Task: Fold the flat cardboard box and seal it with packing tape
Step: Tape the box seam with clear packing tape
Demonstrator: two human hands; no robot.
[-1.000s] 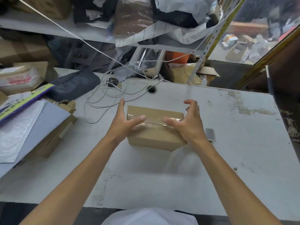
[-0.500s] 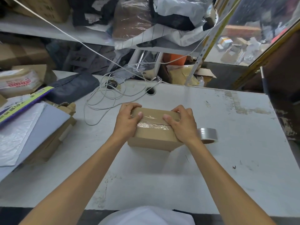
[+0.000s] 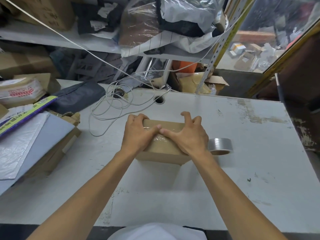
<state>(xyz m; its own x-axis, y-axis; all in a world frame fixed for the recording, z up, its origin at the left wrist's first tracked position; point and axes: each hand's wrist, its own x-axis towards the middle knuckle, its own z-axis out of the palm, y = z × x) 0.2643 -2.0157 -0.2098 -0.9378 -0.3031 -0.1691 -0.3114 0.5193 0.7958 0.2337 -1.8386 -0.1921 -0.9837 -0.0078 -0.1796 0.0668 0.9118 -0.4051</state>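
A small brown cardboard box [image 3: 160, 158] stands closed on the white table [image 3: 233, 187], with clear tape [image 3: 158, 138] running across its top. My left hand [image 3: 136, 134] covers the box's left half, its fingers curled over the far left edge. Over the right half lies my right hand [image 3: 187, 135], fingers arched over the far right corner. Both thumbs press on the tape and meet at the middle of the top. A roll of clear packing tape [image 3: 220, 146] lies flat on the table just right of the box.
A loose white cable [image 3: 110, 108] coils behind the box near a round table hole [image 3: 159, 99]. Padded envelopes and flat cartons [image 3: 29, 141] pile up at the left, with a dark pouch [image 3: 78, 97] behind. Cluttered shelves rise at the back.
My hands closed from the box's ends onto its top, and the thumbs slid together along the tape. The tape roll came into view at the right.
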